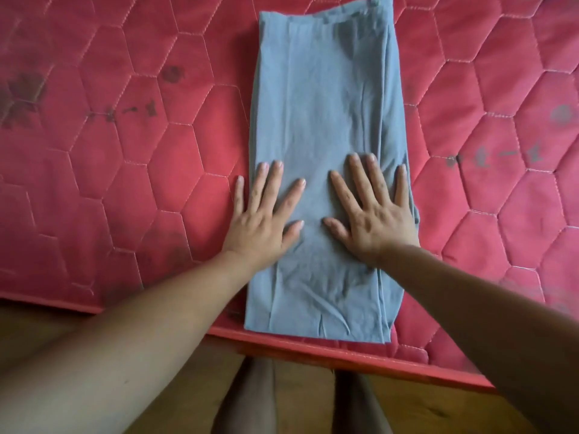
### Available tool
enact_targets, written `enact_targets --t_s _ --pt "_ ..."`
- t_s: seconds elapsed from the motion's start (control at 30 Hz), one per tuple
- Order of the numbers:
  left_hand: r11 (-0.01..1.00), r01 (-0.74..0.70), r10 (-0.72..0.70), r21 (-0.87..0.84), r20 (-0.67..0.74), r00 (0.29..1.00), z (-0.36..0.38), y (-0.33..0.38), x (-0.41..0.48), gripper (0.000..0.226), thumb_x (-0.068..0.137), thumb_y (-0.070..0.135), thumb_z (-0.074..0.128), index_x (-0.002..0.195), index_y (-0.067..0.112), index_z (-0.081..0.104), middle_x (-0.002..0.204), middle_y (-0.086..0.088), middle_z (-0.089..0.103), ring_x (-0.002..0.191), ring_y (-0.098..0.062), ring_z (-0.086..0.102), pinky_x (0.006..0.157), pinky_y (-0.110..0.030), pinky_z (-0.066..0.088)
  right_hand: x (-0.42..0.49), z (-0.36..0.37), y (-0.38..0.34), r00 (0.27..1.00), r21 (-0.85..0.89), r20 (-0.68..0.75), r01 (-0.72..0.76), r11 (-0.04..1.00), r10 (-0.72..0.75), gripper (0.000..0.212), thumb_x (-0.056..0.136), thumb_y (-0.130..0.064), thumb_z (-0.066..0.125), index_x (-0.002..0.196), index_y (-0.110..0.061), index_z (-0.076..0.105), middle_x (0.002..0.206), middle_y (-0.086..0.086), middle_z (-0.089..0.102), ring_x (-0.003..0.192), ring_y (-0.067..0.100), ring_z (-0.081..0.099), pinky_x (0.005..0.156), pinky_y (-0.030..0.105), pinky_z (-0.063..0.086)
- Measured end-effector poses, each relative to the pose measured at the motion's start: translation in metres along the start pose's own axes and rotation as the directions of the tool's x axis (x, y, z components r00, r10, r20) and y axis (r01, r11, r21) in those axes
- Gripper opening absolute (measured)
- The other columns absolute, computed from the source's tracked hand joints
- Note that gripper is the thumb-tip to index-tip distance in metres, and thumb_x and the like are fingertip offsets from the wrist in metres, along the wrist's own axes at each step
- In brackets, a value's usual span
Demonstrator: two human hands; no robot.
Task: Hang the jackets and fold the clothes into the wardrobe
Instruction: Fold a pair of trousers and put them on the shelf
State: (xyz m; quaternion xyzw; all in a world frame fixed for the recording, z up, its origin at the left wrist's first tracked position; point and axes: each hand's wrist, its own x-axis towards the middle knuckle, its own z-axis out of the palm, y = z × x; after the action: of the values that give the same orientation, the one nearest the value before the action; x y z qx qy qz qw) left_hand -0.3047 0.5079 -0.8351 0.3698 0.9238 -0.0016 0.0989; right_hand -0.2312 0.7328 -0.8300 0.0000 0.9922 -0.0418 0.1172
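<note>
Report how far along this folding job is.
Done: the grey garment lies folded lengthwise into a long strip on the red mattress. In hand: the left hand and right hand press flat on it, fingers spread. Left: folding it shorter and storing it, not yet begun.

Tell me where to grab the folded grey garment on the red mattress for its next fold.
Pinch the grey garment at its two near corners, along the short hem, coming from your own side. It lies as a long flat strip running away from you, and that end sits at the mattress edge, so fingers could slip under there.
</note>
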Motion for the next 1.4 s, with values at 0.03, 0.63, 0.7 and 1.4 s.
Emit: enact_targets --t_s 0.03,0.63,0.7,1.4 --pt "0.999 0.032 -0.032 0.000 0.006 0.999 -0.003 0.002 -0.004 0.073 0.097 0.053 0.044 0.161 0.026 0.021 0.168 -0.017 0.005 0.156 -0.035 0.002 0.119 -0.067 0.013 -0.004 -0.001 -0.001 1.000 0.003 0.010 -0.015 1.000 0.015 0.078 0.100 -0.067 0.031 0.163 -0.024 0.019 0.170 0.014 0.006 0.158 0.032 0.002 0.119 0.070 0.007" --pt "0.524 0.547 -0.476 -0.653 0.308 0.824 -0.038 0.039 -0.120 0.045 0.091 0.004 0.060 0.131 0.026 0.061 0.113 0.000 0.053 0.087 0.001 0.049 0.086 -0.031 0.047 -0.150 -0.014 -0.058 0.841 0.492 0.248 -0.536 0.686 0.480 0.079 0.083 0.006 0.055 0.151 -0.034 0.048 0.166 0.021 0.006 0.152 0.041 0.009 0.121 0.054 0.023" --pt "0.279 0.635 -0.429 -0.721 0.498 0.754 -0.047 0.031 -0.121 0.044 0.096 0.000 0.047 0.122 0.032 0.063 0.067 0.016 0.050 0.052 -0.006 0.038 0.054 -0.025 0.037 -0.146 -0.029 -0.060 0.718 0.612 0.377 -0.667 0.425 0.585 0.069 0.085 0.010 0.049 0.140 -0.031 0.061 0.148 0.019 0.033 0.128 0.034 0.043 0.107 0.038 0.043" --pt "0.268 0.282 -0.248 -0.921 0.217 0.944 -0.125 -0.050 0.009 0.030 0.077 0.039 0.076 0.098 0.018 0.072 0.098 0.007 0.072 0.092 -0.008 0.064 0.090 -0.031 0.051 -0.026 -0.132 0.057 0.992 0.902 0.089 -0.120 0.415 0.094 0.015 0.091 -0.033 0.065 0.097 -0.031 0.078 0.124 -0.003 0.066 0.124 0.015 0.056 0.105 0.039 0.041"
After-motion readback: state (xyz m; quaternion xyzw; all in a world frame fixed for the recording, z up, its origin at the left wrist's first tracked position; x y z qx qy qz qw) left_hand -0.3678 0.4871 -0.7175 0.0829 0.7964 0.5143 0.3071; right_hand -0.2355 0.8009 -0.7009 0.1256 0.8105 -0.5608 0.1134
